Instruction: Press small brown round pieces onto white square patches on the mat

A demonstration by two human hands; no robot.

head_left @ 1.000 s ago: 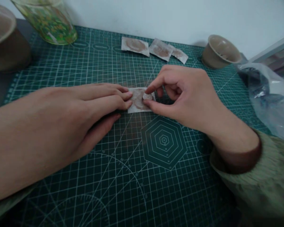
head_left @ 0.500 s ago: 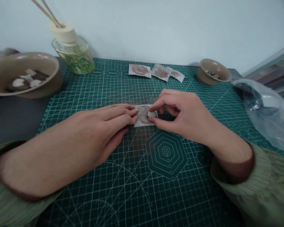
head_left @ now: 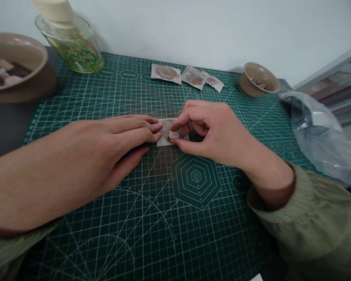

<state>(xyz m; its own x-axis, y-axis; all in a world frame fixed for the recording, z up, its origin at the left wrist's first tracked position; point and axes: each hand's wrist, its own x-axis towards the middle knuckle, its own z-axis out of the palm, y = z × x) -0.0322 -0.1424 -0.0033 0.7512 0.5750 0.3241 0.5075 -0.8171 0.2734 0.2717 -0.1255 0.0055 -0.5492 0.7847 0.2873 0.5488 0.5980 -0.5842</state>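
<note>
A small off-white piece (head_left: 173, 134), with faint curved lines on its face, is pinched between the thumb and index finger of my right hand (head_left: 212, 128). It sits against a small whitish sheet (head_left: 161, 143) with a brown smear, which lies on the green cutting mat (head_left: 128, 226). My left hand (head_left: 114, 140) lies flat with its fingers stretched out, their tips on the sheet's left edge. My right fingers cover much of the sheet's right half.
Behind my hands lie several similar smeared sheets (head_left: 166, 73). A large brown bowl (head_left: 42, 84) with light and dark pieces stands left, beside a glass diffuser (head_left: 84, 58). At the right are a smaller bowl (head_left: 248, 86) and a clear plastic bag (head_left: 318, 136). A wall closes off the back.
The piece in my right fingers has moved left across the sheet and its lined face now shows. My view has shifted, so everything sits higher and farther left.
</note>
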